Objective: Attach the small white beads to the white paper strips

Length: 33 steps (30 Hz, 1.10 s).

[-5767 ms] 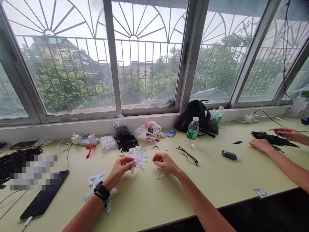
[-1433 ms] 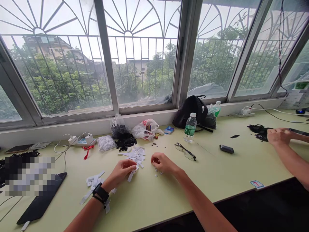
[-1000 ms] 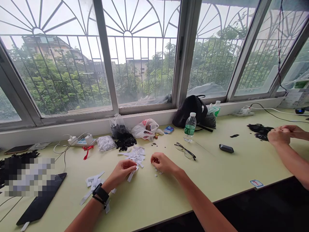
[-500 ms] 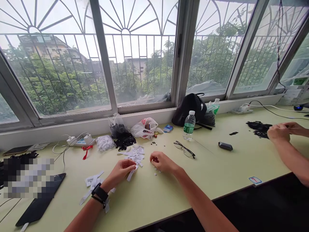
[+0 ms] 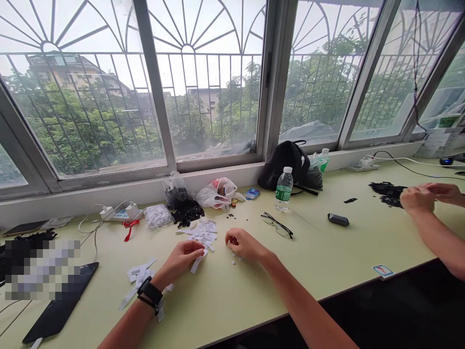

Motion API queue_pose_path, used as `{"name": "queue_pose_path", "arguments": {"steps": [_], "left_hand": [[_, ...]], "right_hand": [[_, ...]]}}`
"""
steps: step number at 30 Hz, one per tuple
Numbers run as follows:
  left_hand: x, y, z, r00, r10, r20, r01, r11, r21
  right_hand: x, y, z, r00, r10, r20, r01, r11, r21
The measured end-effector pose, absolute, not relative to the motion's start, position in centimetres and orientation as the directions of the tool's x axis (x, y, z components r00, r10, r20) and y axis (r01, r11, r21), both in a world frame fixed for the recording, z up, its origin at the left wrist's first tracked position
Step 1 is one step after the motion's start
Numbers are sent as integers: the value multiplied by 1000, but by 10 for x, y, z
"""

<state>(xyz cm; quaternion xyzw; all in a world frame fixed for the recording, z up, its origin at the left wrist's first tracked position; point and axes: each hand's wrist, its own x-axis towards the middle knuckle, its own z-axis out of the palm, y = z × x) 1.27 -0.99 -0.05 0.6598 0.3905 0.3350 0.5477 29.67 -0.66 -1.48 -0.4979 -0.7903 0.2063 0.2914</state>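
Observation:
My left hand [image 5: 182,258], with a black band at the wrist, pinches a white strip [image 5: 197,262] that hangs below its fingertips. Behind it lies a pile of white strips [image 5: 204,231], and more white strips [image 5: 140,276] lie left of my wrist. My right hand [image 5: 241,244] rests on the table with its fingers curled down. Several small white buttons [image 5: 234,262] lie beside and under it. Whatever its fingertips hold, if anything, is hidden.
Eyeglasses [image 5: 277,225], a water bottle [image 5: 284,189] and a black case [image 5: 338,219] stand or lie to the right. Plastic bags [image 5: 218,193] line the window side. Another person's hands [image 5: 417,198] are at black pieces far right. A dark tablet [image 5: 61,305] lies at left.
The view has shifted very slightly. Both of my hands keep nearly the same place and pose.

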Motion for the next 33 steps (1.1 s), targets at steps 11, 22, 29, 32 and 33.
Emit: {"name": "queue_pose_path", "arguments": {"steps": [11, 22, 29, 32, 33], "left_hand": [[8, -1, -16, 489, 869, 69, 56, -110, 992], [9, -6, -12, 410, 912, 23, 58, -51, 997], [9, -6, -6, 348, 936, 56, 32, -71, 997], [8, -6, -6, 388, 921, 43, -33, -33, 999], [8, -6, -7, 399, 916, 35, -55, -14, 998]], "right_hand": [[296, -8, -12, -333, 908, 254, 666, 417, -618], [294, -6, -12, -304, 914, 270, 660, 406, -632], [293, -7, -10, -299, 914, 274, 653, 405, -640], [293, -7, -11, -300, 910, 286, 649, 415, -638], [293, -6, -11, -299, 909, 291, 648, 417, -637]]}}
